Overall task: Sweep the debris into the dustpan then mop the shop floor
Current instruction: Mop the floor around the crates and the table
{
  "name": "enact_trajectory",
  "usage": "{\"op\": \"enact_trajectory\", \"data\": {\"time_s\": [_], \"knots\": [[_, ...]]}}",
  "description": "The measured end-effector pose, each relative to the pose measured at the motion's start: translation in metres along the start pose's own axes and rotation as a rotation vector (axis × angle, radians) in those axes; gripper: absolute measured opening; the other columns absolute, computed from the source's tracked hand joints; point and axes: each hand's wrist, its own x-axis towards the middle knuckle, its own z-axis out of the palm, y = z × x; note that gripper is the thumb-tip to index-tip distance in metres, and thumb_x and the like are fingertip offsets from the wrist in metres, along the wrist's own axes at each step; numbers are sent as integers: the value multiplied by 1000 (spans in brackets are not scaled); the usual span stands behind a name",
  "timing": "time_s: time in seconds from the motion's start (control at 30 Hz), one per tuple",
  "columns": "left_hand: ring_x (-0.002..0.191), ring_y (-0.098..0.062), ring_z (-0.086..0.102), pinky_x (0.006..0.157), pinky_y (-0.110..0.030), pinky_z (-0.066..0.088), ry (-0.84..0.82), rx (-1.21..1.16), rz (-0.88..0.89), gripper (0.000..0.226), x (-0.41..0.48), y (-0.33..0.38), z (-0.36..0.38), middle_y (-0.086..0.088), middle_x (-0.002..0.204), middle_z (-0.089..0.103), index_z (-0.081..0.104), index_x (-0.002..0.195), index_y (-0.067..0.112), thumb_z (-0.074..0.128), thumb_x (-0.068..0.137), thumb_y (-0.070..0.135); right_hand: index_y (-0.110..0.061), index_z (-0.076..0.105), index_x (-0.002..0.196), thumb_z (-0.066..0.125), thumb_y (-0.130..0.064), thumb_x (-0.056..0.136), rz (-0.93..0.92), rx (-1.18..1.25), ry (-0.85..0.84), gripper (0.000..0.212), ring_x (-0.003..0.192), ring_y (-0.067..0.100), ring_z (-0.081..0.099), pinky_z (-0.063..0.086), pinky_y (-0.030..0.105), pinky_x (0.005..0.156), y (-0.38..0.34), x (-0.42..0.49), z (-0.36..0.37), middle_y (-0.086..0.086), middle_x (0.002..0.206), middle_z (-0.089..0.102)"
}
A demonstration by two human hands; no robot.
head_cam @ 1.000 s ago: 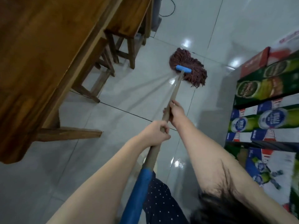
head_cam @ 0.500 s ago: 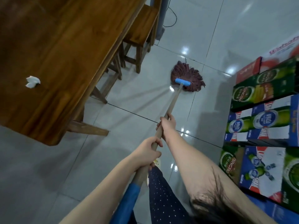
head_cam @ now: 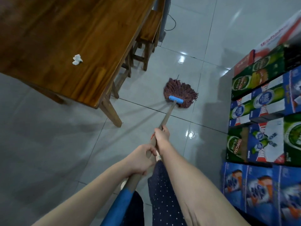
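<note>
A mop with a reddish-brown string head [head_cam: 180,92] and a blue clamp lies on the glossy grey tile floor [head_cam: 53,144], ahead of me between the table and the boxes. Its wooden handle [head_cam: 167,114] runs back toward me and ends in a blue grip at the bottom of the view. My right hand [head_cam: 162,136] grips the handle farther down the shaft. My left hand [head_cam: 140,158] grips it closer to my body. No dustpan or debris on the floor is in sight.
A wooden table [head_cam: 68,39] fills the upper left, a crumpled white tissue [head_cam: 77,59] on it, wooden stools [head_cam: 147,35] beyond. Stacked beer and drink cartons [head_cam: 262,108] line the right side. A black cable [head_cam: 171,23] lies on the floor at the back.
The mop head has been drawn back toward me along the floor, and the view has shifted backward, bringing more of the table, the tissue and the lower cartons into sight. Both hands keep their hold.
</note>
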Motion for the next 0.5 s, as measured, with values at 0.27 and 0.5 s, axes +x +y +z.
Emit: {"op": "enact_trajectory", "data": {"time_s": [0.27,0.5], "knots": [[29,-9,46,34,-18,35,-29,26,-17,30,32,34,47,-11,72,52,50,99,18,40,81,-5,-5,53,87,42,10,78,-21,-9,76,20,23,12,33,29,12,31,-18,27,-53,8,42,38],[25,-4,42,32,-17,35,-9,194,27,23,95,82,28,-3,79,46,50,95,16,47,83,-4,-20,51,99,38,8,84,30,104,74,35,28,10,34,31,14,33,-66,93,-49,8,57,37]]}}
